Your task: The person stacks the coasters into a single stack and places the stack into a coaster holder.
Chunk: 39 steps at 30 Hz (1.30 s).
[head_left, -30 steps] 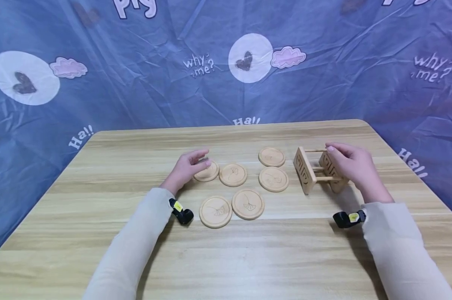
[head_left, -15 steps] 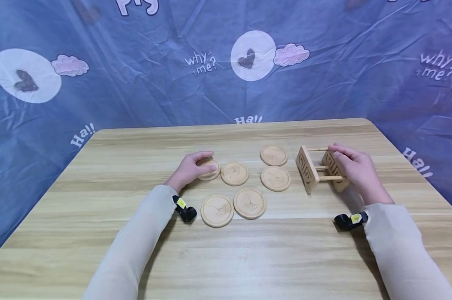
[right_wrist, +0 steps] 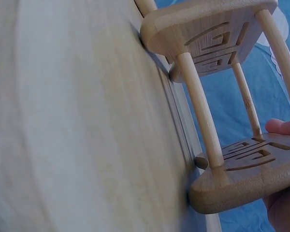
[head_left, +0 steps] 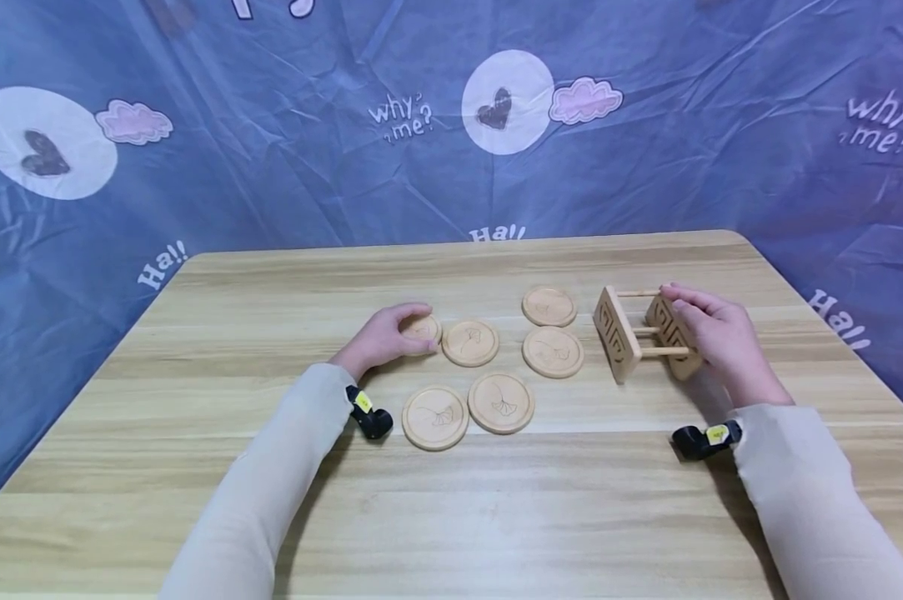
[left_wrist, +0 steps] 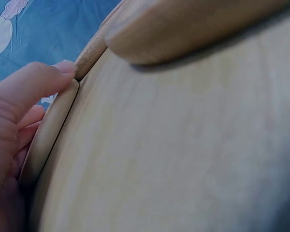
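Note:
My left hand (head_left: 379, 337) holds the leftmost round wooden coaster (head_left: 423, 327) by its edge, thumb on the near side and fingers round the far side. In the left wrist view this coaster (left_wrist: 50, 128) lies flat or nearly flat on the table, its edge against another coaster (left_wrist: 93, 55). On the right stands a wooden coaster rack (head_left: 616, 335), two fretwork end panels joined by thin rods. My right hand (head_left: 727, 342) grips its right panel; the right wrist view shows a fingertip (right_wrist: 280, 126) over the inner side of that panel. No coaster is in the rack.
Beside the held coaster lies another coaster (head_left: 470, 343). Two more, a front one (head_left: 434, 418) and its neighbour (head_left: 500, 403), touch nearer me. A far coaster (head_left: 549, 307) and a closer one (head_left: 553, 352) lie left of the rack. A blue printed cloth (head_left: 308, 167) hangs behind the table (head_left: 496, 517).
My left hand has come down from above the leftmost coaster and its thumb and fingers have closed round the edge. The right hand keeps its grip on the rack; the head view tilts slightly.

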Each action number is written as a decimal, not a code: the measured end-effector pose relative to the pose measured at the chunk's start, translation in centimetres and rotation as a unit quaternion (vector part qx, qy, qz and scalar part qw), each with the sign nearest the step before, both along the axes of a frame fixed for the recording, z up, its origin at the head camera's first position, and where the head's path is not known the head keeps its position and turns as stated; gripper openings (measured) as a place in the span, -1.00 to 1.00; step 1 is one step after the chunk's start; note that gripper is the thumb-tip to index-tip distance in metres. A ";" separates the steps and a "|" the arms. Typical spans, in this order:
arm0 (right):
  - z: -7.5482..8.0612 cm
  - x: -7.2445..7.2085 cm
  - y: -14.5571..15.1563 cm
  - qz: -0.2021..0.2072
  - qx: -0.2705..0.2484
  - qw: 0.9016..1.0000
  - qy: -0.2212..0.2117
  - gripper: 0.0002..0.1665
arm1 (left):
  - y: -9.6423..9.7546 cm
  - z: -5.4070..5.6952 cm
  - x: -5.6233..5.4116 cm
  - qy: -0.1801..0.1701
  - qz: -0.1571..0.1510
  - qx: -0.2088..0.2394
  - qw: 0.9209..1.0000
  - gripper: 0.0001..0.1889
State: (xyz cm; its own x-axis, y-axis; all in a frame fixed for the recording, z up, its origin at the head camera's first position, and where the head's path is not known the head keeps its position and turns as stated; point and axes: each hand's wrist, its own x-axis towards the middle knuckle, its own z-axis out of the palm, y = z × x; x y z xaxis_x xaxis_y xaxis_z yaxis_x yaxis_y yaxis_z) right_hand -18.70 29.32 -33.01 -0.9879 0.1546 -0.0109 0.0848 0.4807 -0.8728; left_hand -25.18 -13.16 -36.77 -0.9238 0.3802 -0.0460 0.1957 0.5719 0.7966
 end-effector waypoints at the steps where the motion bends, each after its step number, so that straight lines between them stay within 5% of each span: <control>1: 0.0 0.0 0.0 0.000 0.002 1.000 0.000 -0.42 | 0.0 0.1 0.0 0.002 -0.006 -0.008 1.000 -0.21; 7: 0.0 0.1 0.0 0.001 0.007 1.000 0.001 -0.42 | -0.1 0.2 -0.1 0.026 -0.026 -0.050 0.998 -0.17; 19: -0.6 0.7 0.4 0.007 0.016 1.000 0.005 -0.41 | 0.5 0.0 0.6 0.032 -0.013 -0.064 0.997 -0.21; 35: -0.9 0.3 0.1 0.005 -0.030 0.999 0.031 -0.42 | 0.3 1.2 0.3 0.033 -0.032 -0.102 0.994 -0.19; 39: -1.1 0.2 0.1 0.008 -0.075 0.996 0.044 -0.43 | 0.3 1.7 0.2 0.027 -0.033 -0.108 0.993 -0.16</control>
State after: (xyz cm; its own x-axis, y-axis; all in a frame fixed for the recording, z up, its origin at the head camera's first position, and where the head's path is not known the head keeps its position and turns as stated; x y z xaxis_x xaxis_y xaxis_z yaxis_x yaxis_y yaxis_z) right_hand -18.47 29.47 -34.10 -0.9883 0.1422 0.0544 -0.0020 0.3455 -0.9384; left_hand -24.98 -12.88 -35.12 -0.9006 0.4266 -0.0836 0.2780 0.7130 0.6436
